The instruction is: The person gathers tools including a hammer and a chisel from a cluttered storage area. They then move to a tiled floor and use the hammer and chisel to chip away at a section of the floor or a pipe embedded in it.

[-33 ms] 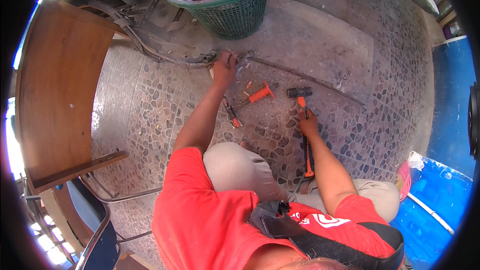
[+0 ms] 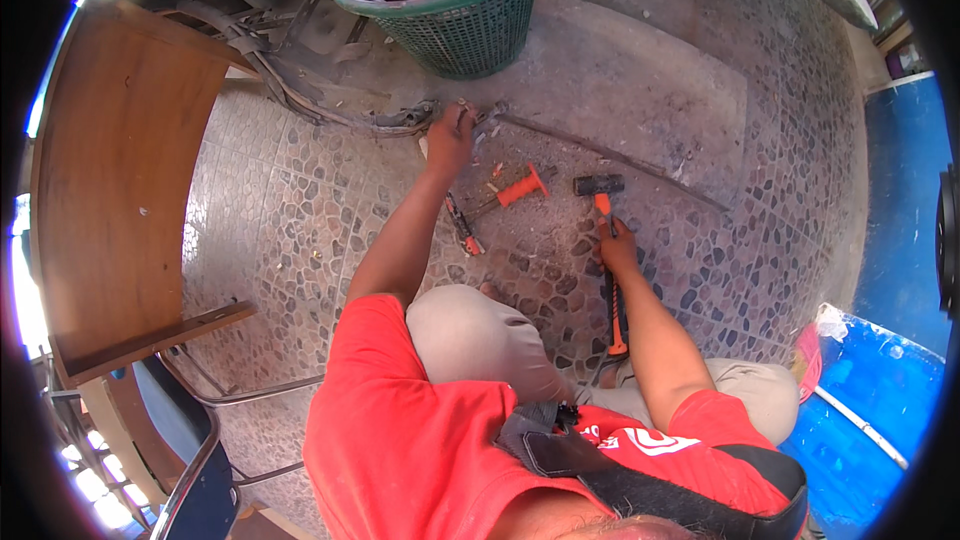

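My right hand (image 2: 618, 246) is closed round the orange and black handle of a sledgehammer (image 2: 599, 184), close below its dark head. The head is over the dusty stone-patterned floor. Farther off to the left, my left hand (image 2: 453, 137) is curled at the end of a bundle of grey cables (image 2: 330, 118); what its fingers hold is too small to tell. Between my hands lies a chisel (image 2: 522, 186) with an orange hand guard. Beside it, nearer my left forearm, rests a slim black and orange tool (image 2: 464, 227), its upper part hard to make out.
A long thin dark strip (image 2: 620, 156) runs across the floor to the right of my left hand. Beyond stands a green basket (image 2: 450, 35) with a pink bag. A wooden panel (image 2: 130, 160) and a metal-framed chair (image 2: 190, 440) are at left, blue panels (image 2: 905, 200) at right.
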A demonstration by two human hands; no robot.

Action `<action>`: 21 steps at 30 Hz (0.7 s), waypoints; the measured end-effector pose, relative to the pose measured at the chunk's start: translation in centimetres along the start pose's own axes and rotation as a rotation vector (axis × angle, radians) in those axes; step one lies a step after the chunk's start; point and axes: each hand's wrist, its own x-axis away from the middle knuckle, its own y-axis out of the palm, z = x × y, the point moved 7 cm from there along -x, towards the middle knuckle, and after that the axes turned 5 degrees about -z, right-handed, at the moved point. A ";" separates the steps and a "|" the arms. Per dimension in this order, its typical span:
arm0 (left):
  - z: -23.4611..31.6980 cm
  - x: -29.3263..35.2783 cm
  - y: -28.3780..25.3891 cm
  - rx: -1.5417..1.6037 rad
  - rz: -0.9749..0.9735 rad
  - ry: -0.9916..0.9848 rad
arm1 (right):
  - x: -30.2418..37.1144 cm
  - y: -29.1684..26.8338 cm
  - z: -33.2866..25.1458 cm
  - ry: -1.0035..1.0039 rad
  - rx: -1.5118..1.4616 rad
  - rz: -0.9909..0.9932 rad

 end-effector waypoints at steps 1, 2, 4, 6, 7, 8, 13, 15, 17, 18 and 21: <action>0.2 0.0 0.2 -0.010 -0.015 0.008 | 0.2 -0.1 -0.1 0.014 -0.052 -0.006; 0.3 0.0 0.3 -0.021 -0.029 0.016 | 0.3 -0.2 -0.1 0.027 -0.104 -0.013; 0.5 0.0 0.5 -0.053 -0.056 0.030 | 0.2 -0.2 -0.4 0.049 -0.108 -0.008; 0.4 0.0 0.7 -0.093 -0.083 0.040 | -0.2 -0.2 -0.7 0.065 -0.014 0.017; 1.0 -0.2 1.0 -0.077 -0.097 0.045 | -0.9 -0.5 -0.7 -0.029 0.080 0.074; 1.7 -0.3 1.3 -0.062 -0.114 0.049 | -1.5 -0.5 -0.8 -0.122 0.174 0.130; 2.3 0.2 0.5 -0.097 -0.176 0.120 | 3.9 0.9 -10.2 -0.448 0.336 0.260; 1.6 0.2 1.0 -0.159 -0.204 0.188 | 5.1 1.7 -13.1 -0.528 0.228 0.174; 1.9 -0.1 1.8 -0.199 -0.252 0.199 | 3.9 2.6 -14.0 -0.568 0.117 0.090; 2.0 -0.1 2.3 -0.219 -0.276 0.204 | 3.6 3.1 -14.3 -0.589 0.063 0.047; 2.6 0.4 1.3 -0.211 -0.232 0.251 | 7.6 4.2 -19.7 -0.679 0.114 0.027</action>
